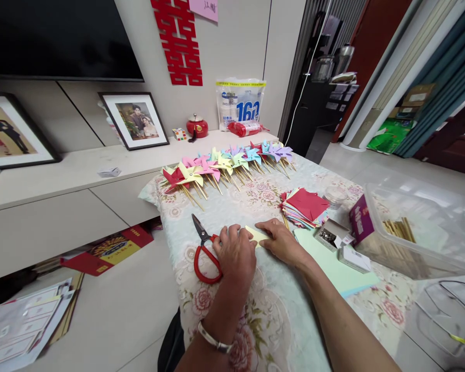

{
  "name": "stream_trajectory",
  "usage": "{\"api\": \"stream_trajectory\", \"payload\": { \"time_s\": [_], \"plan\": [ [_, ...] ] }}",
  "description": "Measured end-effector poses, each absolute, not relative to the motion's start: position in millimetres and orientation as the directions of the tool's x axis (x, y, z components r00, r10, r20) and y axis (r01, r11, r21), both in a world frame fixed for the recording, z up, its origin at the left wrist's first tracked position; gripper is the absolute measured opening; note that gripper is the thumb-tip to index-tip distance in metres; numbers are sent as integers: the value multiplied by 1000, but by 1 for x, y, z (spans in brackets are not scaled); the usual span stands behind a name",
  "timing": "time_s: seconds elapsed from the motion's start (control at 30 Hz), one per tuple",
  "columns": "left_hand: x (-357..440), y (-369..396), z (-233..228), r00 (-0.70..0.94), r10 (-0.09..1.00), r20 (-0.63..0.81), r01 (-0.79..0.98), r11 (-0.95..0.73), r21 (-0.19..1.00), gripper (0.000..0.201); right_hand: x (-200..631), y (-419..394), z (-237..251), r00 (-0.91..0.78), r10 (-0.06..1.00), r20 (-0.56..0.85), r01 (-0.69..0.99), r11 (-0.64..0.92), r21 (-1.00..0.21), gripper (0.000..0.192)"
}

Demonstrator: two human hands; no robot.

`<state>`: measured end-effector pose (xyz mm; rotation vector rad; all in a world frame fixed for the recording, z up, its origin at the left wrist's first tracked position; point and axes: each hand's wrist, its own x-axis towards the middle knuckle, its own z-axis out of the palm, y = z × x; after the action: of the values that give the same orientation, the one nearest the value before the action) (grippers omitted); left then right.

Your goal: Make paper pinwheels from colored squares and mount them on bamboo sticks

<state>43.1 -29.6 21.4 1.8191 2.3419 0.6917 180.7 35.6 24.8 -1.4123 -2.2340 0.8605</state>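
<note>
"Pale yellow paper [257,235] lies on the flowered tablecloth [271,320], caught between the left hand [236,250] and the right hand [282,240]. State of each?"

"Left: fingers close together, knuckles bent, laid over the paper's left part. Fingertips hidden; grip or mere pressing cannot be told. Right: thumb and forefinger narrowed on the paper's right end."

"Step in hand, and good practice?"

"Judged to be flattening or creasing; no fold line is clear. Best done with the right fingertips pinning one end against the cloth while the left ones run along the edge with even pressure. Corners should be matched first; pulling from both sides would likely skew it."

"Orientation?"

"One visible corner points away from the person and leftward, toward the row of pinwheels [222,163]. Long axis of the exposed part slants from that corner toward the right thumb. Full outline covered; true axis uncertain."

"Outward from there?"

"Scissors [204,237] just left of the left hand, blades pointing away, red handles nearer the person. Beyond the right hand, a stack of coloured squares [309,204]; near it, green paper [313,254] with a small white box [354,259] partly on it. Farther right, a clear tub [375,248] of sticks [399,228]."
</note>
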Motion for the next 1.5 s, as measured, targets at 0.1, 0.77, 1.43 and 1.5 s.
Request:
{"api": "stream_trajectory", "payload": {
  "time_s": [0.1,0.77,1.43,1.5],
  "plan": [
    [44,-28,20,-285,938,196,898,189,398,16,181,35,24,-431,902,-18,680,312,-663,53],
    [46,-36,27,-251,948,198,935,184,304,21,173,25,39,-356,933,-62,797,268,-542,53],
    [49,-30,14,-322,847,422,693,-92,715,26,182,36,38,-243,965,-99,40,-92,-995,50],
    [51,-28,14,-401,840,366,462,-160,873,32,181,35,42,-229,969,-93,-114,-121,-986,51]
  ]
}}
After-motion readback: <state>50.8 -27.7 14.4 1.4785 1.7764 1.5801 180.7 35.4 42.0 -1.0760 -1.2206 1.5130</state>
